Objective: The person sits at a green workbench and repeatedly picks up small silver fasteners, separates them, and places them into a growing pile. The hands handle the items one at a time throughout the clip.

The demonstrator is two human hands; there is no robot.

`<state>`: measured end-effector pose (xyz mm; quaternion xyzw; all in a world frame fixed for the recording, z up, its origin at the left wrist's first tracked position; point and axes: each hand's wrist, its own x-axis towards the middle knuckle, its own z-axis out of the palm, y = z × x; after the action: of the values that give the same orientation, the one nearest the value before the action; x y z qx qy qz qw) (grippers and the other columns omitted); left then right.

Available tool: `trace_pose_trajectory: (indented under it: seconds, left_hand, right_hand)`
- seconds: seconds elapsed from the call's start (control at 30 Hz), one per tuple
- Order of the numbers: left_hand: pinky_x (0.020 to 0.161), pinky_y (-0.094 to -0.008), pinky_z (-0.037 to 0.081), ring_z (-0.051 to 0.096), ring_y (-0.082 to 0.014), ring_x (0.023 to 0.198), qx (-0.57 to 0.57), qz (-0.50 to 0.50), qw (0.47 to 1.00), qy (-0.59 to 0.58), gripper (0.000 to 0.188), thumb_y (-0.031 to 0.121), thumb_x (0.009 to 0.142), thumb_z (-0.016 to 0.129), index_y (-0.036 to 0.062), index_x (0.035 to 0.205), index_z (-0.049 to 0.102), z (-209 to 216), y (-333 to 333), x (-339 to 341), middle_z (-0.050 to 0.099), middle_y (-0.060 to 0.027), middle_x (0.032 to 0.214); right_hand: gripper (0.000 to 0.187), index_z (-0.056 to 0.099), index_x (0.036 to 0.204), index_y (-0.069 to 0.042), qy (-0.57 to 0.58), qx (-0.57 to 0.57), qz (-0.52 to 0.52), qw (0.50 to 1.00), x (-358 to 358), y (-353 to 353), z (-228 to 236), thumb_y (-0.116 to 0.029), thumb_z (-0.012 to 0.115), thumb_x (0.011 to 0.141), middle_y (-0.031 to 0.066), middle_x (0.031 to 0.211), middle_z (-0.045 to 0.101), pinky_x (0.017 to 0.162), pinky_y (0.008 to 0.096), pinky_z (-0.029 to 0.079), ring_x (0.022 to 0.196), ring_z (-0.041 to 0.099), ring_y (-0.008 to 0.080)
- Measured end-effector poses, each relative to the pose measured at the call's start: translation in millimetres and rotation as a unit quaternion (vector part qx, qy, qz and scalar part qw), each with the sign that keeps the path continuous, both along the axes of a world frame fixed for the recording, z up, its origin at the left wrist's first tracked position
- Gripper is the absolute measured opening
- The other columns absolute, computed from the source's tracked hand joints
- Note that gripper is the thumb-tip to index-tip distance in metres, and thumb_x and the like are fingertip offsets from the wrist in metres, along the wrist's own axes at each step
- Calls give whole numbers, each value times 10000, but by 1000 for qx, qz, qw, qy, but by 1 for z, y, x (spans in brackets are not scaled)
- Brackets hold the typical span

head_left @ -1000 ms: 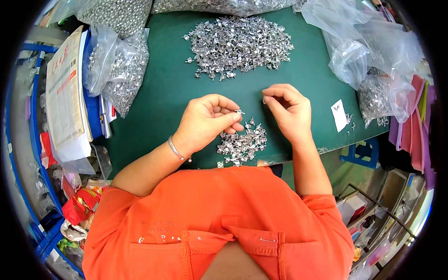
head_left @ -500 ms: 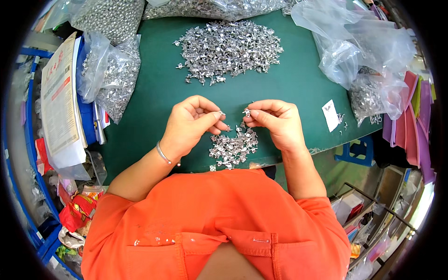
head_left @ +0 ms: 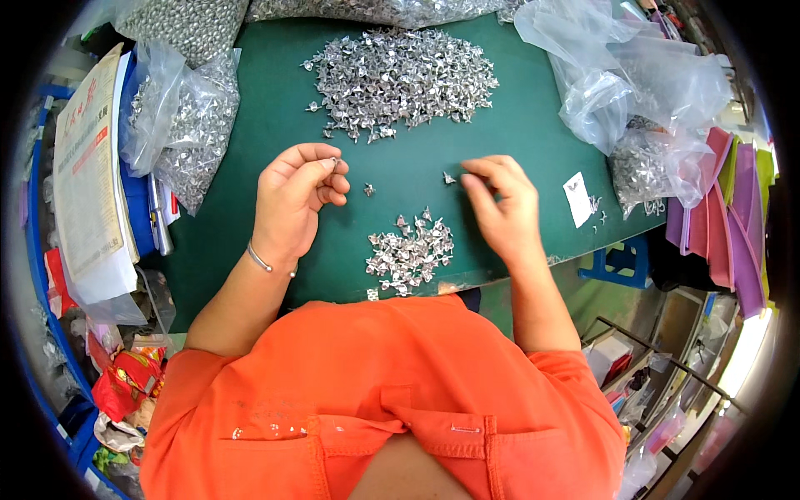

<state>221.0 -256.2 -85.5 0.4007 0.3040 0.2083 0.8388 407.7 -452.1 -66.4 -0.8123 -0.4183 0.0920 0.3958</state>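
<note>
Between the thumb and forefinger of my left hand [head_left: 292, 196] is a small silvery metal piece [head_left: 335, 161], mostly covered by the fingers. My right hand [head_left: 508, 204] has its thumb and fingers apart, slightly blurred. Just left of its fingertips is a single winged metal piece [head_left: 449, 178], apparently free of the hand. Another loose metal piece [head_left: 368, 190] lies on the green table between my hands. Closer to me sits a small pile of similar metal pieces [head_left: 410, 254]. A much bigger heap of them [head_left: 404, 79] spreads across the far side.
Clear bags of metal parts stand at the far left [head_left: 200, 125] and right [head_left: 646, 167] of the green table [head_left: 275, 92]. A white paper slip [head_left: 577, 199] lies at the right. Papers [head_left: 92, 167] stand along the left edge. A blue stool [head_left: 617, 262] is below the right edge.
My hands have moved apart and away from the near pile. My right fingers have parted from the metal piece they pinched; my left hand still pinches one.
</note>
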Motion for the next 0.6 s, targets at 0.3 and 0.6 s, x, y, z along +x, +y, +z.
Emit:
trace_pose_trajectory:
  seconds: [0.3, 0.6]
  left_hand:
    - [639, -259, 532, 642, -125, 748, 4, 8, 1000, 3, 136, 58, 952, 582, -9, 1055, 639, 0, -2, 0, 686, -93, 931]
    - [655, -263, 534, 644, -131, 758, 1, 50, 999, -5, 139, 79, 964, 579, 0, 1064, 634, 0, 1, -3, 685, -87, 942]
  right_hand:
    - [127, 718, 961, -9, 64, -16, 31, 997, -8, 7, -5, -1, 721, 834, 94, 901, 684, 711, 325, 539, 816, 682, 232]
    - [129, 723, 989, -2, 161, -84, 217, 959, -6, 19, 26, 3, 708, 861, 69, 934, 679, 697, 287, 503, 808, 627, 159]
